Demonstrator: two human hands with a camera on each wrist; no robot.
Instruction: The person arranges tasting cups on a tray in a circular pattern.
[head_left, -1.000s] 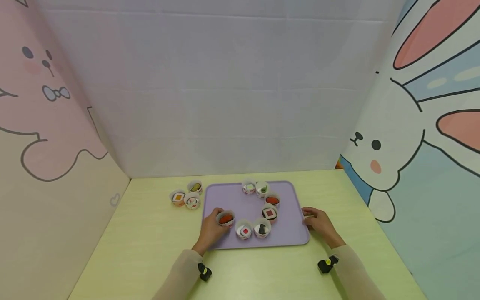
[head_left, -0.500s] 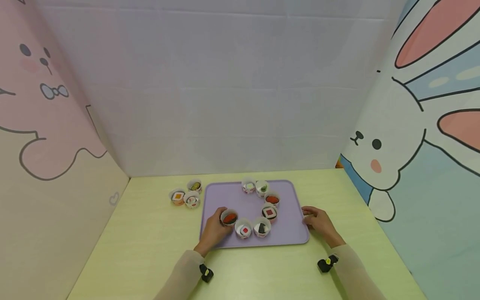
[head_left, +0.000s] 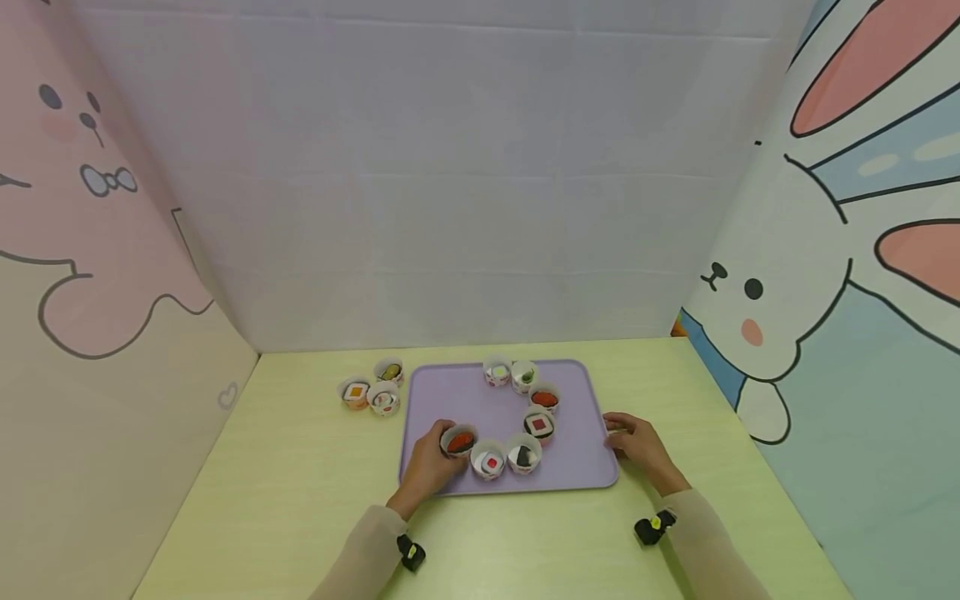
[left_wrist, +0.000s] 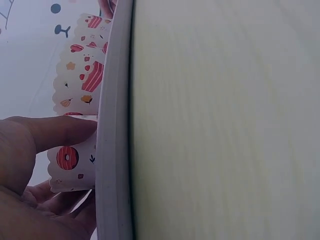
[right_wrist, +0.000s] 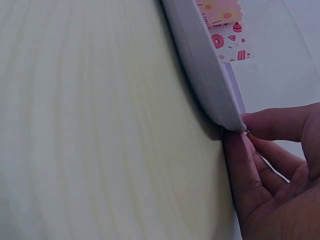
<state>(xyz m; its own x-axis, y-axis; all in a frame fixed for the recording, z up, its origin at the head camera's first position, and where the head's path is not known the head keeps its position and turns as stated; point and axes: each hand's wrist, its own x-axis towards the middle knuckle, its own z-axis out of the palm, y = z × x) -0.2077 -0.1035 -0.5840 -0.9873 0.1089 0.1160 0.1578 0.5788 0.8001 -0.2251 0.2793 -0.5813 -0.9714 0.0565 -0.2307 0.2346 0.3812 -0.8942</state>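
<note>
A lilac tray lies on the table with several printed paper baking cups on it, each holding a small sushi piece. Between thumb and fingers, my left hand holds a paper cup containing an orange-topped sushi piece, at the tray's front left. Right beside it stands a cup with a red-centred roll, followed by one with a black-wrapped piece. At the tray's right edge my right hand pinches the rim, thumb above and fingers below.
Three more filled cups stand left of the tray: a yellow-topped one, a green one and a pale one. Other cups curve along the tray's right half, including another orange-topped piece. A white wall closes off the back.
My left hand has slid the held cup a little to the right, up against the red-centred roll's cup. The right hand has stayed at the tray's edge.
</note>
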